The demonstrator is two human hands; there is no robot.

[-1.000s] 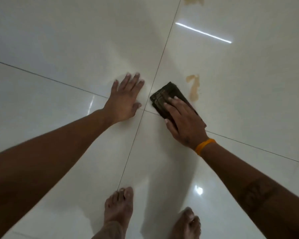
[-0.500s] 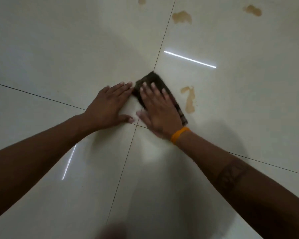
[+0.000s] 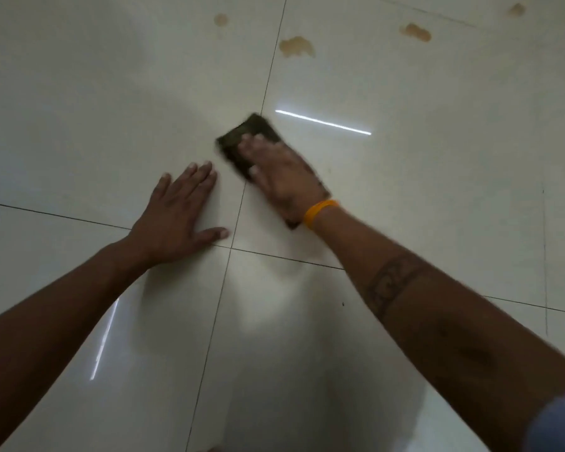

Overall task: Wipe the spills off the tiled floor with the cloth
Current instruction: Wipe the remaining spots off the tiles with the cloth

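Note:
A dark folded cloth (image 3: 247, 138) lies flat on the white tiled floor (image 3: 95, 93), across a grout line. My right hand (image 3: 284, 177), with an orange band at the wrist, presses on the cloth with straight fingers and covers its near half. My left hand (image 3: 180, 213) rests flat on the tile just left of the cloth, fingers spread, touching nothing else. Brown spills sit farther away: one by the grout line (image 3: 297, 47), a small one to its left (image 3: 221, 19) and another to the right (image 3: 415, 32).
More small brown spots lie at the top right corner (image 3: 516, 9). A bright streak of reflected light (image 3: 323, 122) crosses the tile beyond the cloth. Grout lines meet just below my hands (image 3: 230, 248).
The spill that lay right of the cloth is gone from sight. My right hand and the cloth have slid over that spot. The view has tilted forward, showing more spills ahead.

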